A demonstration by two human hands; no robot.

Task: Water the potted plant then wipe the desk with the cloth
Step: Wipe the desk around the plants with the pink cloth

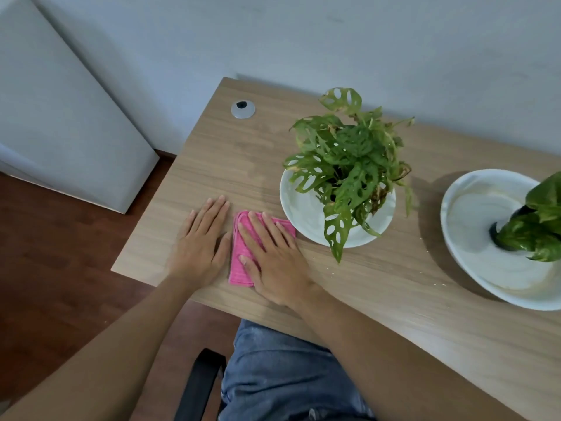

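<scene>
A folded pink cloth [239, 262] lies on the wooden desk [379, 299] near its front left corner. My right hand [273, 256] rests flat on top of the cloth, fingers spread, pressing it down. Flat on the bare desk just left of the cloth lies my left hand [202, 241], holding nothing. A potted plant [349, 165] with holed green leaves stands in a white bowl-shaped pot [299, 208] right of the cloth, its rim almost touching the cloth's far corner.
A second white pot [473, 226] with a darker leafy plant stands at the right edge of view. A silver cable grommet [243, 109] sits at the desk's far left. Small water droplets dot the desk between the pots. My knees and a chair arm are below the front edge.
</scene>
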